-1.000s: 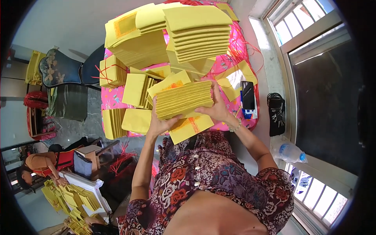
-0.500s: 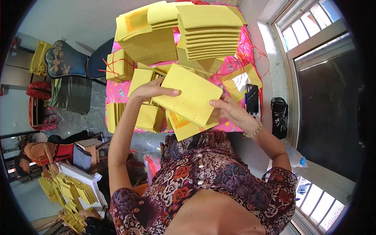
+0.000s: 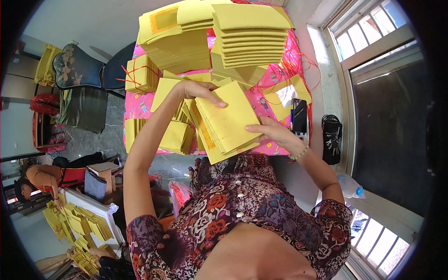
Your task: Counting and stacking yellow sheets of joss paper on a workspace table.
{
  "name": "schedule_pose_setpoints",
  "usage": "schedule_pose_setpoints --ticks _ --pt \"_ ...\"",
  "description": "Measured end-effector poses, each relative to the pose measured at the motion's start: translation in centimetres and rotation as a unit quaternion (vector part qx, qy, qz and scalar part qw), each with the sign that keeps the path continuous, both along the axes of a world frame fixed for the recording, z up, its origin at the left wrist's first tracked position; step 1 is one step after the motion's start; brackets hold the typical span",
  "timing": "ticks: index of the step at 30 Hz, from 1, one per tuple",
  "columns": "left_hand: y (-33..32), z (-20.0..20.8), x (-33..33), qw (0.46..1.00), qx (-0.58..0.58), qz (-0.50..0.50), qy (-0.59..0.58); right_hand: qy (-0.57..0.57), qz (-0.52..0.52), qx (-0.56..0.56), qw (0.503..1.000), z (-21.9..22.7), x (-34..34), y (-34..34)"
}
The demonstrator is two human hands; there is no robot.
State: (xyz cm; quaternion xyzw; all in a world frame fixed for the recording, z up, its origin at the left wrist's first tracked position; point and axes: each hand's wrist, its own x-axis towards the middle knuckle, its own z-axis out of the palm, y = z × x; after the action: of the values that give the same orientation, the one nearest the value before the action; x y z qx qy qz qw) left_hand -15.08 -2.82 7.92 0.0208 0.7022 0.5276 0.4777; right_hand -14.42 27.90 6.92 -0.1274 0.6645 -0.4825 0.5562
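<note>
Near the table's front edge I hold a tilted stack of yellow paper sheets [image 3: 231, 119] between both hands. My left hand [image 3: 199, 90] is closed on its upper left part, thumb on top and fingers hidden underneath. My right hand [image 3: 275, 132] pinches the right edge, with the thumb on the top face and the other fingers behind. A yellow sheet with an orange printed patch [image 3: 203, 132] lies against the stack's left side, jutting out below it. Just left of the stack, yellow paper bundles [image 3: 176, 136] rest on the table.
Tall yellow paper piles [image 3: 252, 39] stand at the back of the pink patterned table [image 3: 145, 106]. A bundle tied with red string [image 3: 142, 73] sits at left. Red strings [image 3: 295, 60] and a phone [image 3: 299, 115] lie at right. A person [image 3: 44, 177] works at another table, lower left.
The stack has turned and looks narrower. My left hand has shifted right and slightly up along it. The printed sheet, formerly underneath, now shows beside the stack's left edge.
</note>
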Motion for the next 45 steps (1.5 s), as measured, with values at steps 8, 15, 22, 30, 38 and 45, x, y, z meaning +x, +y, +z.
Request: schedule_pose_setpoints --ticks 8,15,22,30,38,45 --pt "0.3 1.5 -0.3 0.989 0.034 0.144 -0.006 0.054 -0.045 -0.04 0.997 -0.6 -0.1 -0.8" --pt "-1.5 0.0 3.0 0.896 0.013 0.391 0.21 0.061 -0.016 -0.016 0.998 -0.9 -0.4 -0.7" --pt "8.4 1.2 11.9 0.72 -0.254 0.288 0.578 0.16 0.001 0.014 0.987 0.3 -0.1 -0.6" --pt "9.5 0.2 12.7 0.754 -0.371 0.171 0.515 0.37 0.074 0.079 0.923 -0.5 -0.9 -0.1" --pt "8.3 3.0 10.5 0.746 -0.384 0.1 0.535 0.229 -0.284 -0.118 0.924 4.1 -8.6 0.7" --pt "8.7 3.3 9.8 0.717 -0.389 0.061 0.575 0.028 -0.291 -0.119 0.949 6.7 -19.9 -1.3"
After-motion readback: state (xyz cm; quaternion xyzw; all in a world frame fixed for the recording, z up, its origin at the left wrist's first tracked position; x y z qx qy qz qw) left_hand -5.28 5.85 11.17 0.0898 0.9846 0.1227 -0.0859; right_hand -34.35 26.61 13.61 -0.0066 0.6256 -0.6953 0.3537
